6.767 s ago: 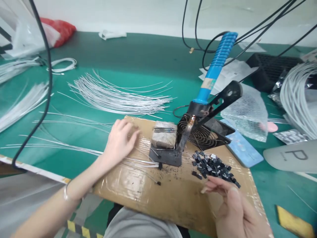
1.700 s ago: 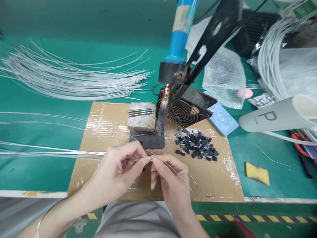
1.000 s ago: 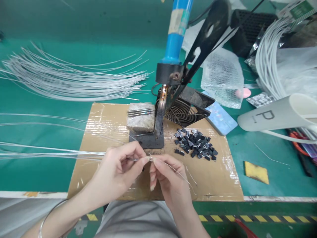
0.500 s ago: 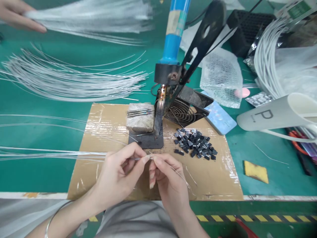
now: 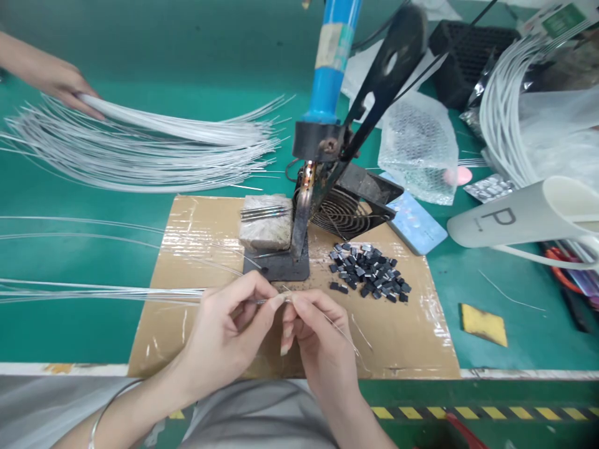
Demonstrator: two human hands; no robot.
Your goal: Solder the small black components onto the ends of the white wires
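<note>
My left hand (image 5: 234, 318) is closed around several thin white wires (image 5: 175, 292), which trail off to the left edge. Against its fingertips, my right hand (image 5: 322, 330) pinches the wire ends, and thin strands (image 5: 346, 338) stick out past its knuckles. The exact spot between the fingertips is hidden. Both hands are over a brown cardboard sheet (image 5: 412, 349). Just beyond them, a blue-handled soldering iron (image 5: 327, 87) is clamped tip down in a black stand. A pile of small black connectors (image 5: 372, 271) lies to the right of the iron.
Another person's hand (image 5: 70, 87) is on a bundle of white wires (image 5: 154, 149) at the upper left. A small fan (image 5: 346, 209) stands behind the iron. On the right are a white cup (image 5: 510, 218), a yellow sponge (image 5: 484, 324) and a blue box (image 5: 416, 218).
The other person's hand has come down with its bunch of wires onto the bundle on the table. My own hands have hardly moved.
</note>
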